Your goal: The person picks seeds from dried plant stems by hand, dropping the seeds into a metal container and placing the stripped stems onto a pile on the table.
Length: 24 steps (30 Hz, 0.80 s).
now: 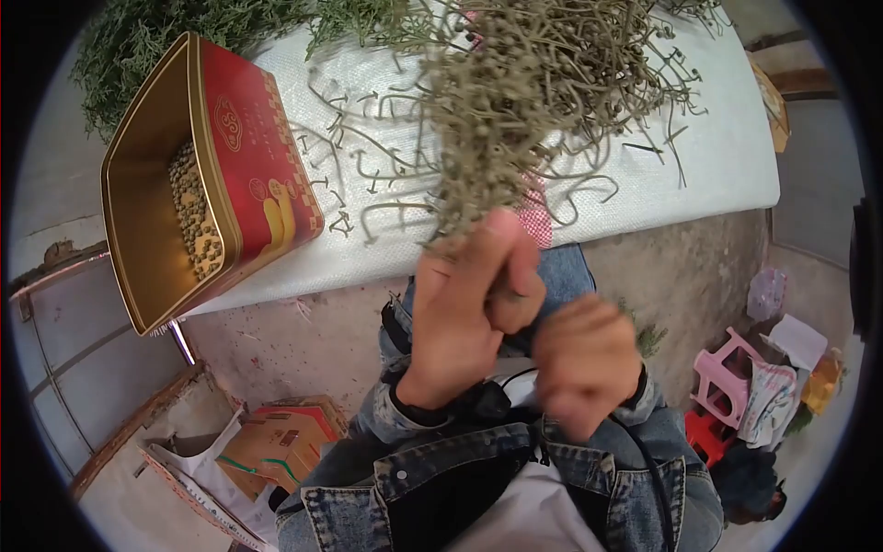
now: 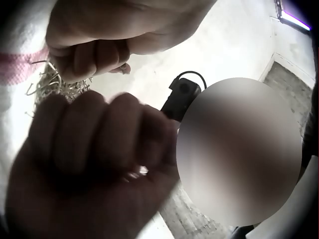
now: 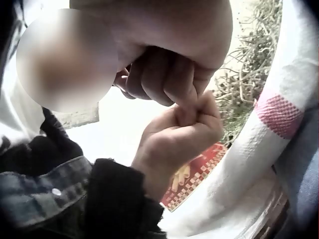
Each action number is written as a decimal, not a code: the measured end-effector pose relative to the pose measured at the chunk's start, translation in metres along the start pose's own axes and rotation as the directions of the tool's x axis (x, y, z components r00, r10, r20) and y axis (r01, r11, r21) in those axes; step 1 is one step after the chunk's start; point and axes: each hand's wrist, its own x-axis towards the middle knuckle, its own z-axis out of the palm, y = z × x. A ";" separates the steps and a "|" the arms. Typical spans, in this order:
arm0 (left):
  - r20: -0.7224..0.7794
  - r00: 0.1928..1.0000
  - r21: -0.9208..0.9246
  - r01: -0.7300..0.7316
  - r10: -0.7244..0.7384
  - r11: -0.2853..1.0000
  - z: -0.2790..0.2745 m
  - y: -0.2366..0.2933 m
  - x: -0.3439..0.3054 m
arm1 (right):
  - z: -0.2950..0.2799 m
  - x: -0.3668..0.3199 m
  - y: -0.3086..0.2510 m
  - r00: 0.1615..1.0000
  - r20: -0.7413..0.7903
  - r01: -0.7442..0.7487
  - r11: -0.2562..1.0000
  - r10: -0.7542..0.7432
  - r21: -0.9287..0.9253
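My left hand (image 1: 464, 317) grips the lower end of a bunch of dried, greyish-green stems with small round heads (image 1: 492, 120), thumb on top; the bunch is blurred and points away over the white woven sheet (image 1: 386, 248). Close beside it is my right hand (image 1: 589, 363), its fingers curled and blurred. In the right wrist view the right hand (image 3: 164, 74) overlaps the left hand (image 3: 179, 129), knuckles bent; the inside of its grasp is hidden. A red and gold tin (image 1: 267, 166) lies tilted on the left, with many small round heads (image 1: 191, 210) inside.
More dried stems (image 1: 616, 64) pile up at the back of the sheet, with loose ones scattered near the tin. Green leafy sprigs (image 1: 248, 28) lie at the back left. Below are a cardboard box (image 1: 285, 442) at left and a pink stool (image 1: 722, 377) at right.
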 end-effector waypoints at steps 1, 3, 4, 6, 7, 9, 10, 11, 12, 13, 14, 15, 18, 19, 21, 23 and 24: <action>0.046 0.999 -0.007 0.024 -0.023 1.000 -0.001 -0.002 0.001 | -0.008 -0.002 0.000 0.980 -0.124 -0.147 0.987 0.155 0.069; 0.141 0.988 -0.015 0.069 -0.066 0.998 -0.003 -0.003 0.005 | -0.020 0.000 0.003 0.829 -0.324 -0.389 0.886 0.457 0.253; 0.143 0.987 -0.014 0.070 -0.068 0.997 -0.002 -0.002 0.005 | -0.022 0.002 0.005 0.828 -0.326 -0.389 0.886 0.456 0.252; 0.074 0.994 0.046 0.076 -0.080 0.996 0.002 0.003 0.004 | -0.021 0.011 0.006 0.784 -0.310 -0.498 0.843 0.538 0.204; 0.038 0.996 0.076 0.077 -0.080 0.994 0.004 0.005 0.004 | -0.020 0.014 0.006 0.760 -0.302 -0.548 0.817 0.576 0.179; 0.018 0.998 0.126 0.056 -0.059 0.990 0.008 0.001 0.004 | -0.016 0.021 0.004 0.793 -0.297 -0.564 0.825 0.533 -0.025; -0.003 0.999 0.174 0.035 -0.035 0.984 0.011 -0.002 0.004 | -0.014 0.024 0.003 0.824 -0.279 -0.556 0.799 0.494 -0.229; -0.022 1.000 0.221 0.015 -0.010 0.975 0.013 -0.003 0.004 | -0.012 0.026 0.003 0.852 -0.251 -0.523 0.739 0.459 -0.424; -0.019 1.000 0.221 0.015 -0.011 0.975 0.012 -0.002 0.004 | -0.012 0.026 0.006 0.852 -0.253 -0.524 0.738 0.459 -0.425; -0.034 0.999 0.234 0.028 -0.021 0.972 0.009 -0.001 0.003 | -0.011 0.025 0.011 0.886 -0.235 -0.464 0.762 0.400 -0.452; -0.051 0.998 0.247 0.041 -0.029 0.968 0.006 0.001 0.003 | -0.011 0.025 0.015 0.916 -0.213 -0.402 0.782 0.341 -0.477; -0.067 0.997 0.258 0.054 -0.038 0.965 0.004 0.002 0.002 | -0.011 0.024 0.018 0.941 -0.189 -0.338 0.797 0.281 -0.500; -0.054 0.999 0.160 0.013 -0.004 0.987 0.004 -0.001 0.001 | -0.018 0.027 0.011 0.975 -0.080 -0.215 0.781 0.208 -0.586; -0.049 0.999 0.110 -0.006 0.012 0.994 0.004 -0.003 0.000 | -0.019 0.026 0.009 0.984 -0.024 -0.152 0.768 0.175 -0.622; -0.052 0.998 0.100 -0.032 0.038 0.994 0.006 -0.013 -0.002 | -0.018 0.022 0.010 0.990 -0.068 -0.142 0.789 0.127 -0.598; -0.062 0.992 0.079 -0.103 0.107 0.992 0.009 -0.019 -0.002 | -0.016 0.017 0.012 0.989 -0.146 -0.100 0.828 0.021 -0.551; -0.067 0.991 0.078 -0.109 0.115 0.991 0.010 -0.018 -0.001 | -0.014 0.013 0.013 0.990 -0.140 -0.094 0.831 0.019 -0.548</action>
